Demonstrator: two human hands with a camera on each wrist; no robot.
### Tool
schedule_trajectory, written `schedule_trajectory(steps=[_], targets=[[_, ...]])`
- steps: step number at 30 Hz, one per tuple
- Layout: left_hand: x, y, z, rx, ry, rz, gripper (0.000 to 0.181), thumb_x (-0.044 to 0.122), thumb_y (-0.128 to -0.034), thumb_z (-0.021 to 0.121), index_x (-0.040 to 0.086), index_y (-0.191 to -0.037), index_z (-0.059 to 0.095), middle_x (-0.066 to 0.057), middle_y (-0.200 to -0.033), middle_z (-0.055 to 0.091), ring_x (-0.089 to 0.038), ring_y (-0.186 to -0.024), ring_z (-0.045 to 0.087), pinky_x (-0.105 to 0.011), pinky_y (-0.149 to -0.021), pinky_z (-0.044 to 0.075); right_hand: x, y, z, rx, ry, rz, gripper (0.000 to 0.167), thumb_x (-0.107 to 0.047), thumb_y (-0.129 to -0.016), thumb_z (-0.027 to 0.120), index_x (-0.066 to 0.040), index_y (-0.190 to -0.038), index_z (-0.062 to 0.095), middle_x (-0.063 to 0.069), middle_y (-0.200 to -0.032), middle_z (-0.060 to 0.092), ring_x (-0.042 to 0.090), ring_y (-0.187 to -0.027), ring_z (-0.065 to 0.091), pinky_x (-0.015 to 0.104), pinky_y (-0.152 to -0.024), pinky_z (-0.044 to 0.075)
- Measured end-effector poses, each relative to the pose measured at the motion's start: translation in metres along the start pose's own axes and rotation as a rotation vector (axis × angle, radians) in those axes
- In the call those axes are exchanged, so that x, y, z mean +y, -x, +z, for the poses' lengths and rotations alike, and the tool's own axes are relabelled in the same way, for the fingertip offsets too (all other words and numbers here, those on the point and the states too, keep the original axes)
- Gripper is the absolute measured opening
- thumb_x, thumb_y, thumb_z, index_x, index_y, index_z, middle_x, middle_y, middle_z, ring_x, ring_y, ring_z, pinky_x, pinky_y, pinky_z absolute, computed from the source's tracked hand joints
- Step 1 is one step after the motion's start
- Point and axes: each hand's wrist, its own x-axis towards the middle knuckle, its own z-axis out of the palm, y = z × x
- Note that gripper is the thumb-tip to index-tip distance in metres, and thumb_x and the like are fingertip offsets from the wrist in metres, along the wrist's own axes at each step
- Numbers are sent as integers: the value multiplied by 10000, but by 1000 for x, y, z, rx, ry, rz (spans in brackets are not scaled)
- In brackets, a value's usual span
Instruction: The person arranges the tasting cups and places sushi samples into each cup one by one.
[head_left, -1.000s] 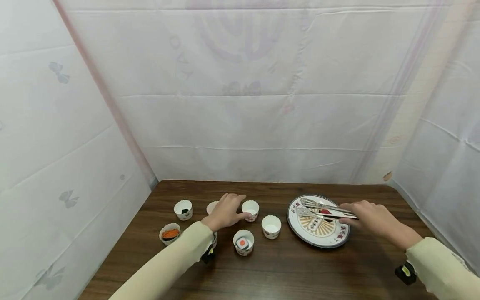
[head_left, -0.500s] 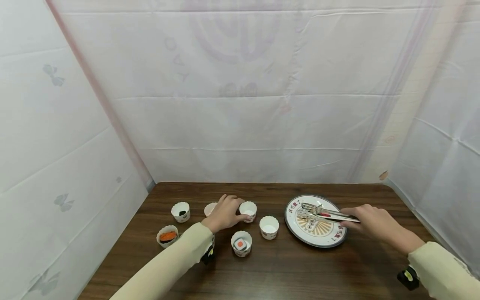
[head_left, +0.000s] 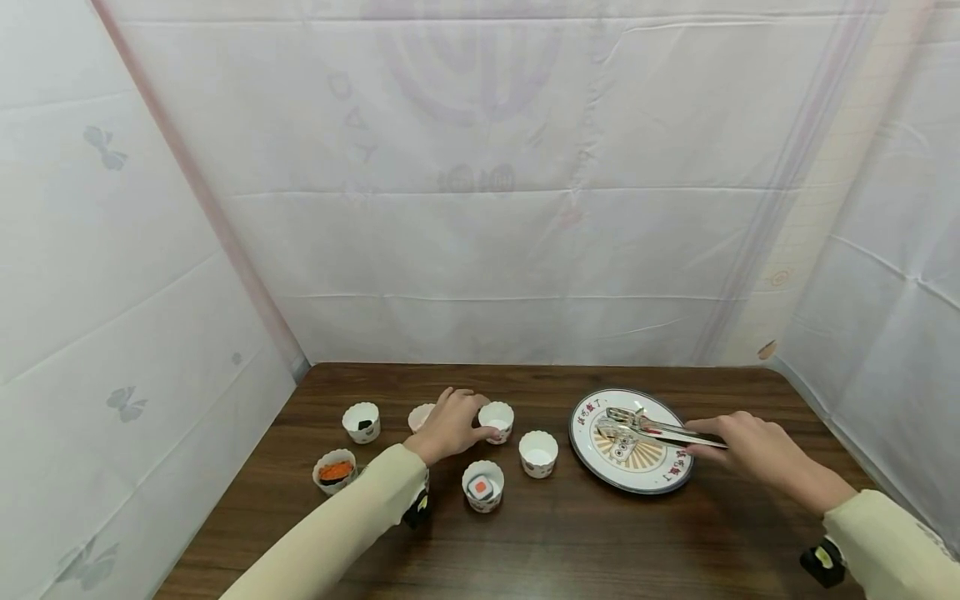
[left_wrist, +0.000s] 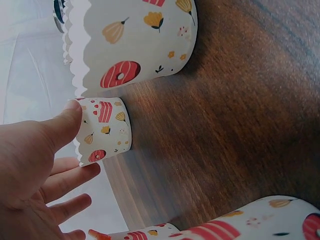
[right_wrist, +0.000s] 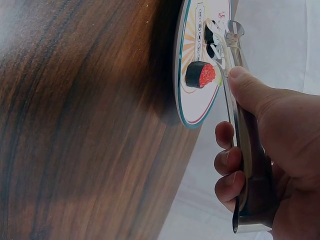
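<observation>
My right hand grips metal tongs, reaching over the plate from the right. Near the tong tips lies a black-wrapped sushi roll with red roe; in the right wrist view it sits on the plate. Dark shapes beside the tips are too small to tell. My left hand has a white paper cup between thumb and fingers, the thumb at its scalloped rim. That cup stands on the table, with no contents visible. Another paper cup stands between it and the plate.
Nearest me, a cup holds a white sushi piece with an orange centre. At the left stand a cup with orange-topped sushi and a cup with a dark piece. One more cup is partly behind the left hand.
The tongs' arms have come closer together over the plate, and the right hand has shifted slightly to the right. My left hand stays at the same cup. The view has turned a little.
</observation>
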Motion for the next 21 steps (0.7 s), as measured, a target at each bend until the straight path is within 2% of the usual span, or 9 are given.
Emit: schedule_trajectory(steps=[3,13,21], targets=[[-1,0,1,10,5,9,517,367,-927,778,10,-1287,678,-151,-1255,698,-383,-1269,577,-601,-1128,336,0,0,1,5,-4,-4,404,-388,-918,765,-93,-1193,774,109,-1013,774,282,-837,735,420,-538,518],[-1,-1,2,26,24,12,510,363,-915,791,11,-1269,687,-149,-1227,707,-335,-1179,633,-549,-1061,401,0,1,1,15,0,-1,402,-391,-917,765,-94,-1187,776,113,-1039,772,315,-889,737,486,-590,555],[0,-1,2,38,48,18,474,343,-905,805,13,-1231,707,-141,-1203,723,-308,-1117,672,-517,-996,453,-1,1,1,-3,-1,18,419,-410,-919,758,-97,-1197,772,124,-1034,770,323,-885,734,485,-568,544]])
